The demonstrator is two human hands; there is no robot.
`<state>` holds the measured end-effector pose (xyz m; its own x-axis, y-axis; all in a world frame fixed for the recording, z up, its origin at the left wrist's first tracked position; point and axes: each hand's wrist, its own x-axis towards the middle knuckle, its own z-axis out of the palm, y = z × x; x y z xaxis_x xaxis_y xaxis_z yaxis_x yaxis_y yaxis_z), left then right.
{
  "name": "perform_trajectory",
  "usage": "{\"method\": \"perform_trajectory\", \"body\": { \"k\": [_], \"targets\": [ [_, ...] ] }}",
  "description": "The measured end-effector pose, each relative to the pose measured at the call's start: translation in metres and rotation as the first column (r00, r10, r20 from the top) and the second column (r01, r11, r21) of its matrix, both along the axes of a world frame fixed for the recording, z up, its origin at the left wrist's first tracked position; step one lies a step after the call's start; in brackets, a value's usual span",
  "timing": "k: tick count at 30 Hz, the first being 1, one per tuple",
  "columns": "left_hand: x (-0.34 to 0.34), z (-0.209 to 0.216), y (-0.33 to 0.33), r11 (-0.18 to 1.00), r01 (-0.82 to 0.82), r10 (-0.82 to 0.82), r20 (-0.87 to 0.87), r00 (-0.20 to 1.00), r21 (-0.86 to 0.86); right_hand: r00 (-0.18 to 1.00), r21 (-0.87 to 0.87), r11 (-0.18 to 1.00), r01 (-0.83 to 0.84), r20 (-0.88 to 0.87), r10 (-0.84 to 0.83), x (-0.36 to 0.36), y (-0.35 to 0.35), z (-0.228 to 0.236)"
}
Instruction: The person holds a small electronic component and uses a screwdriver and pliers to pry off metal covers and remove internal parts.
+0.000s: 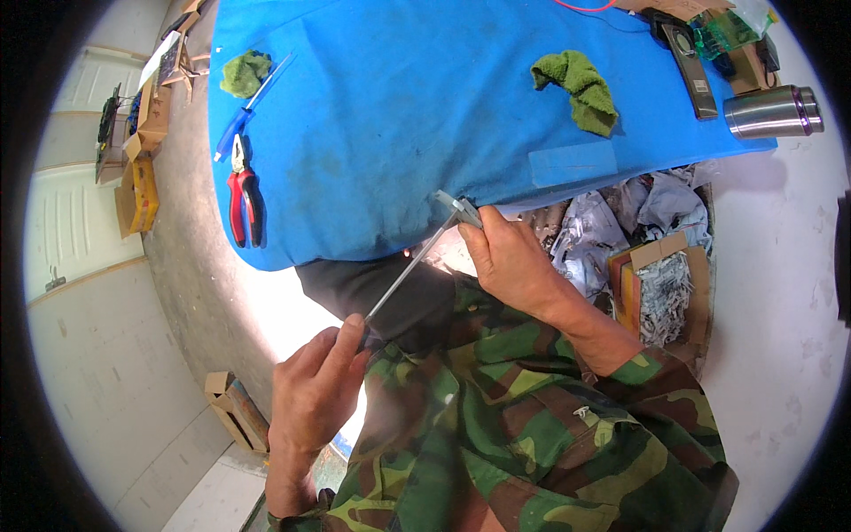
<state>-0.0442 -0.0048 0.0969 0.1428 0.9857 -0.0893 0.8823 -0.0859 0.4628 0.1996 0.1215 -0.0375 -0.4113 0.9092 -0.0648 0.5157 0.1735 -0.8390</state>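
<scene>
My left hand (312, 386) is closed around the handle end of a screwdriver (406, 271), whose long, thin metal shaft slants up and to the right. Most of its handle is hidden by my fingers. Between the thumb and fingers of my right hand (519, 266) is a small grey metal part (467, 213), held at the near edge of the blue cloth (372, 133). The shaft's tip meets this part; whether it sits in a slot or screw, I cannot tell.
Red-and-black pliers (245, 199), a blue-handled screwdriver (235, 131) and a green rag (245, 73) lie at the cloth's left. Another green rag (581, 89) and a steel cup (773, 113) are at the right. Below stands a carton (628, 297) of shredded paper.
</scene>
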Motion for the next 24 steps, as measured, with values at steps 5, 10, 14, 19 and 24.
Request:
{"method": "perform_trajectory", "body": {
  "k": [5, 10, 14, 19, 24],
  "targets": [
    [0.006, 0.010, -0.006, 0.998, 0.064, -0.069, -0.226, 0.972, -0.030, 0.999, 0.025, 1.000, 0.019, 0.042, -0.020, -0.002, -0.002, 0.002],
    [0.004, 0.005, -0.008, 0.999, -0.039, 0.039, -0.029, 0.999, 0.007, 0.996, -0.056, 0.998, 0.022, 0.092, -0.016, -0.003, 0.000, 0.006],
    [0.001, -0.005, -0.016, 0.976, -0.188, 0.211, 0.262, 0.942, -0.111, 0.999, 0.004, 0.999, 0.046, -0.020, -0.045, -0.003, 0.000, -0.003],
    [-0.002, -0.010, -0.022, 0.926, -0.267, 0.354, 0.365, 0.861, -0.267, 0.999, -0.026, 0.998, 0.048, -0.009, -0.049, -0.005, -0.001, 0.002],
    [-0.003, -0.018, -0.024, 0.902, -0.287, 0.404, 0.393, 0.826, -0.323, 0.999, -0.045, 0.998, 0.043, 0.014, -0.042, -0.004, -0.002, 0.003]
  ]
}}
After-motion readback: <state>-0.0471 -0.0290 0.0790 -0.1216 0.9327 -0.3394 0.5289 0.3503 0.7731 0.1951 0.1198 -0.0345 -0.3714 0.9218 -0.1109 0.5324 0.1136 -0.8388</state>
